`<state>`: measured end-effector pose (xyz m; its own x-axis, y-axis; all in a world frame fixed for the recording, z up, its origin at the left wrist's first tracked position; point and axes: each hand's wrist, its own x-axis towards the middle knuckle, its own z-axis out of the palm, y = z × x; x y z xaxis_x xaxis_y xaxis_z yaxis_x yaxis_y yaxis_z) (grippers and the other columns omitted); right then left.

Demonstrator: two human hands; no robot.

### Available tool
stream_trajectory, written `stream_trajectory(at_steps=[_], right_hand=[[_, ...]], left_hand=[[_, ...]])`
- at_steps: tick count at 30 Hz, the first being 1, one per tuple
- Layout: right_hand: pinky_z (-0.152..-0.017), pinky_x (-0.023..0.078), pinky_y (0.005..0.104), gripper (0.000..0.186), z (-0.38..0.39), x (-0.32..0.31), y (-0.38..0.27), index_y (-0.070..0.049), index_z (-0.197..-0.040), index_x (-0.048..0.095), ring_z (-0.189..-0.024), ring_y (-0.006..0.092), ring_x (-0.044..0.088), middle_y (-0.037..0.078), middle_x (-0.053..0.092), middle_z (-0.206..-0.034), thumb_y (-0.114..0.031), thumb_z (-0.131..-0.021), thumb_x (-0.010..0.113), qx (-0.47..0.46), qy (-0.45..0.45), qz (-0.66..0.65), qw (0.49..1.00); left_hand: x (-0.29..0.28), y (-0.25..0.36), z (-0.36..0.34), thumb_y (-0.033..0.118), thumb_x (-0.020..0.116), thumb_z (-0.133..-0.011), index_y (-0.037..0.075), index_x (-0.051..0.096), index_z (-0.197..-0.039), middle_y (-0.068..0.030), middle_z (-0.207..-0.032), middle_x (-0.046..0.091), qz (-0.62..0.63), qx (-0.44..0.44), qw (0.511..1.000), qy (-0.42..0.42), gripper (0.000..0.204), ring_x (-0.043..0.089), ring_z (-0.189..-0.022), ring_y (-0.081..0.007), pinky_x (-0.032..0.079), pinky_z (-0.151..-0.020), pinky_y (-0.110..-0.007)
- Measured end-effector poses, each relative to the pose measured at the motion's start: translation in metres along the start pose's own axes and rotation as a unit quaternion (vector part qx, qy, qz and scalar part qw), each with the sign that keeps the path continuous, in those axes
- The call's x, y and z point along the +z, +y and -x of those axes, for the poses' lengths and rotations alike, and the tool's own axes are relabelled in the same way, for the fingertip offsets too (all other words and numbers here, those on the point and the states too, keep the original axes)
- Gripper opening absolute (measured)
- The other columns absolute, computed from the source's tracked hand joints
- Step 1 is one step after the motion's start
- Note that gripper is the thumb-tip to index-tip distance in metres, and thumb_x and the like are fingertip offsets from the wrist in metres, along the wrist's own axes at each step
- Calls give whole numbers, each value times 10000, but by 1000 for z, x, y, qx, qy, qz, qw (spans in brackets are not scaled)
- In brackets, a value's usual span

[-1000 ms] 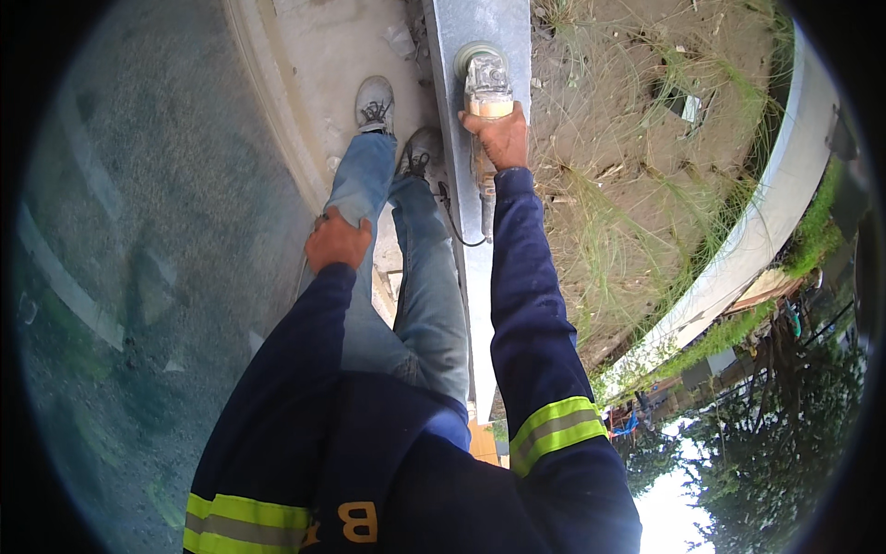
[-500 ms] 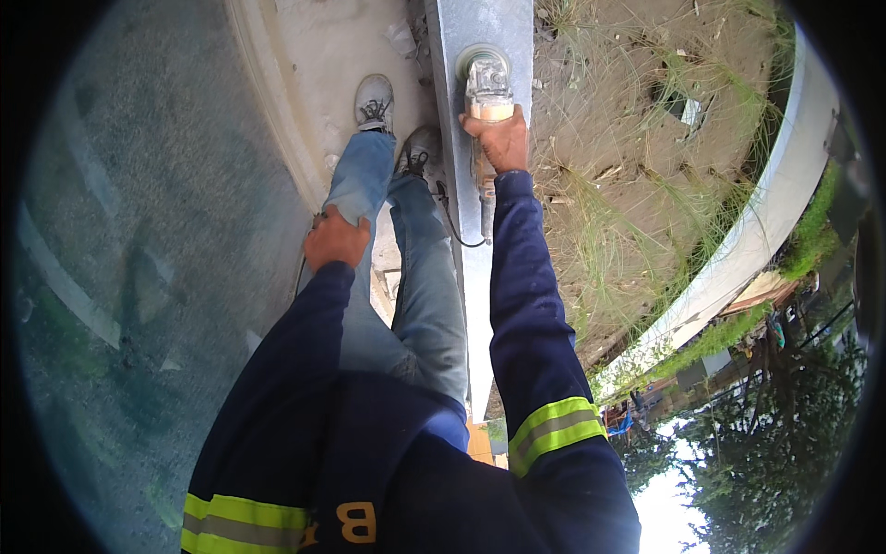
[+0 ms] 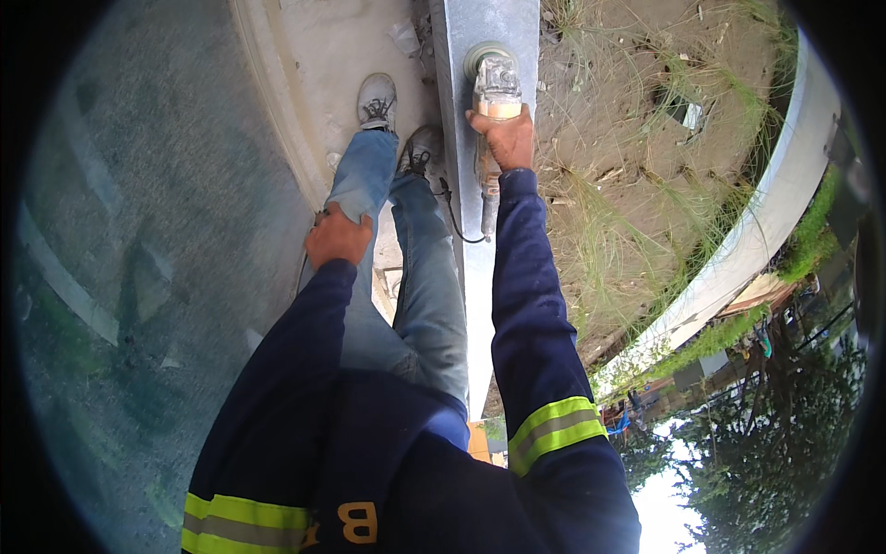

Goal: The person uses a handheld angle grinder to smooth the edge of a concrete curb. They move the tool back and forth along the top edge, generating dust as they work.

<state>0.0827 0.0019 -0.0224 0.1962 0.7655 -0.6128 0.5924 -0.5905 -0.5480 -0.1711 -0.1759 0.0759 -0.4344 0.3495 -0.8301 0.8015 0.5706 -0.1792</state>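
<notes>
Holding the grinder (image 3: 498,81) (dusty) on the ledge (image 3: 477,286) is the right hand (image 3: 508,141).

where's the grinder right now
In the head view, the grinder is at top, right of centre, in the right hand, over the pale ledge.

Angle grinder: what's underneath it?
Beneath the angle grinder is the grey top of a low wall, visible around the round disc. The patch directly under the disc is covered, and the right hand hides part of the grinder's body.
</notes>
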Motion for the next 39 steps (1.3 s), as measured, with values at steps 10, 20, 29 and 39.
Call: stream_trajectory(at_steps=[10, 20, 29, 39], right_hand=[[-873, 589, 376, 658, 5, -7, 11, 89, -1191, 646, -940, 254, 751, 176, 780, -1068, -273, -730, 945, -6, 3, -20, 1000], [-849, 589, 377, 612, -13, -13, -10, 69, -1159, 678, -928, 242, 752, 163, 783, -1061, -275, -725, 940, -14, 15, -57, 998], [-864, 589, 396, 663, 5, 0, -15, 95, -1151, 630, -937, 264, 755, 191, 780, -1053, -288, -716, 953, -4, -7, 46, 999], [-865, 587, 385, 725, 11, -10, -1, 116, -1201, 614, -956, 264, 753, 196, 774, -1078, -294, -712, 958, 2, 3, -42, 999]], left_hand=[[-5, -1, -3, 572, 676, -904, 28, 626, -1358, -261, -1212, 722, -4, -17, 1000, -19, 710, 738, -1076, -437, 564, -977, -494], [-5, 0, -2, 560, 677, -902, 28, 629, -1353, -260, -1221, 720, 1, -19, 999, -26, 699, 734, -1085, -437, 561, -982, -493], [-9, 2, -1, 553, 678, -903, 19, 631, -1324, -262, -1207, 726, 4, -22, 1000, -18, 682, 738, -1078, -434, 566, -978, -493], [-11, 2, -3, 573, 679, -905, 28, 612, -1396, -259, -1243, 714, 0, -30, 999, -45, 736, 728, -1107, -437, 556, -1004, -486]])
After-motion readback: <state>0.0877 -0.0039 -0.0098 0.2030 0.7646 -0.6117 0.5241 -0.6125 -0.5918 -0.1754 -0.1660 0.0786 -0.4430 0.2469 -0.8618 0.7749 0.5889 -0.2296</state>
